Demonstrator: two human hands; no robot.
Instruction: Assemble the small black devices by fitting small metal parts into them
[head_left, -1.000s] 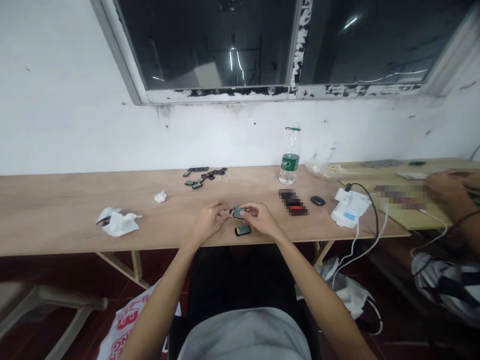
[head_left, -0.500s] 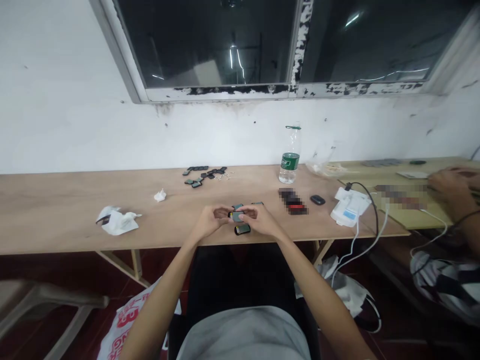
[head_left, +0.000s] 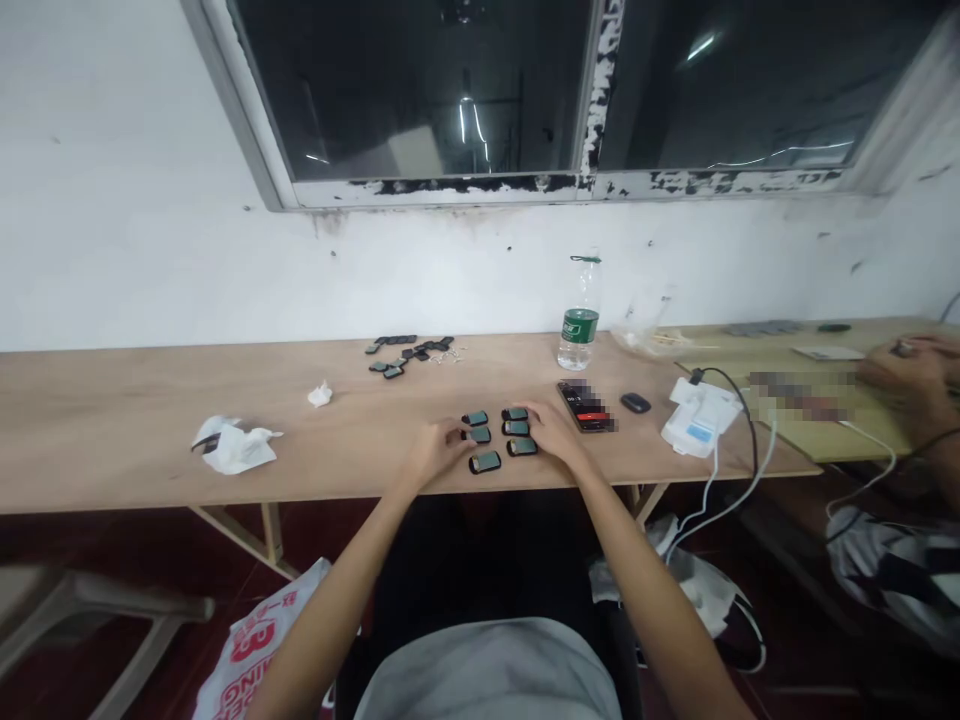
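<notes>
Six pieces [head_left: 484,461] lie in two columns on the desk [head_left: 135,430] between my left hand [head_left: 436,450] and right hand [head_left: 556,434], which are apart, any pinch unclear, and a careless sideways brush could knock neighbours askew.

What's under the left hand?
The left hand partly covers the left end of the middle gray-faced piece in the left column. Around it shows the wooden table; whatever lies beneath its palm is hidden.

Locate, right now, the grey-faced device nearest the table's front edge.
In the head view, the grey-faced device lies below the middle, frontmost in the left column of three on the table, left of the right column's frontmost device.
</notes>
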